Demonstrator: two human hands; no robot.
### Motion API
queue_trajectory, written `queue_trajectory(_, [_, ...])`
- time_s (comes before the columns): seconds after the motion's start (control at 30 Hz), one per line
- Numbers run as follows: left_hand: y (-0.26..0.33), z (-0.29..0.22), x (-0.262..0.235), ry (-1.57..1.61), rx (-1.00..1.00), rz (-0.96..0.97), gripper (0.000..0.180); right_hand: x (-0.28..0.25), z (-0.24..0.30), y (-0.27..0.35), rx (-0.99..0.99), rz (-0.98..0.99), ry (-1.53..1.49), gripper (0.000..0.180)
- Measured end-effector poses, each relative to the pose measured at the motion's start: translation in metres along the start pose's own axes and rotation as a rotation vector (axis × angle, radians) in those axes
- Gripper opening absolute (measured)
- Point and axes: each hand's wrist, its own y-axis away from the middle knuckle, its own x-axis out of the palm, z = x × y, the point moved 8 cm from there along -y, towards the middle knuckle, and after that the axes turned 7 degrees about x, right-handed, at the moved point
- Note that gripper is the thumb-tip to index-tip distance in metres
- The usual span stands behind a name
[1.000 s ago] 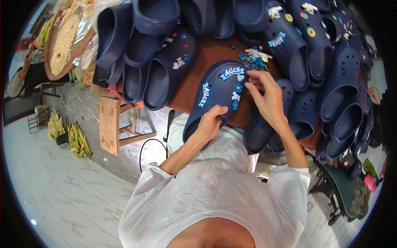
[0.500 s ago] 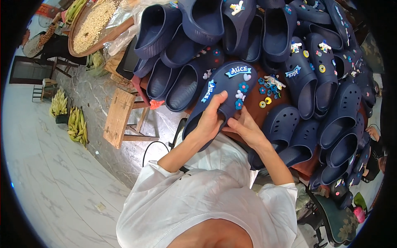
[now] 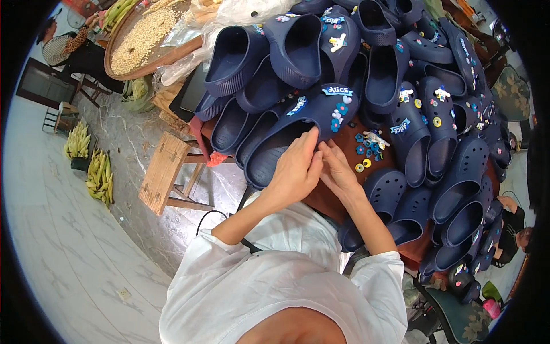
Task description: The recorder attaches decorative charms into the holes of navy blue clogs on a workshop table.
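A navy foam clog (image 3: pixel 269 150) lies tilted beyond my hands, toe to the upper right, its foot opening showing. Blue banner charms, blue flowers and a pale heart decorate its toe. My left hand (image 3: pixel 297 167) overlaps the clog's near side, fingers pressed together and thumb bent in. Close against it is my right hand (image 3: pixel 339 167), fingers closed in a pinch by the clog's edge. What sits between the fingertips is hidden. Right of my hands, loose charms (image 3: pixel 372 143), blue flowers and a white figure among them, lie on the brown tabletop (image 3: pixel 335 198) beside yellow round charms (image 3: pixel 363 165).
Several navy clogs crowd the table, some decorated (image 3: pixel 410 132), some plain with holes (image 3: pixel 385 192). At the left stand a wooden stool (image 3: pixel 164 172) and a round tray of pale kernels (image 3: pixel 143 43). Corn ears (image 3: pixel 101 178) lie on the floor. Other people are at the far left and right.
The clog has turned so its foot opening shows more. My left hand has shifted from gripping its side to its near edge, and my hands have come closer together.
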Motion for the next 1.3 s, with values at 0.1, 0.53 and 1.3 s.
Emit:
queue_trajectory(0.1, [-0.006,0.005,-0.008,-0.139,-0.081,0.110,0.048,0.003,-0.012,-0.015,0.042,0.093,-0.067,0.051])
queue_trajectory(0.53, [-0.019,0.020,-0.031,-0.349,-0.014,-0.090,0.050,0.018,0.004,-0.060,0.014,0.138,0.350,0.064])
queue_trajectory(1.3, [-0.029,0.040,-0.024,-0.518,0.073,-0.051,0.035,-0.009,0.005,-0.071,-0.020,-0.093,0.478,0.066])
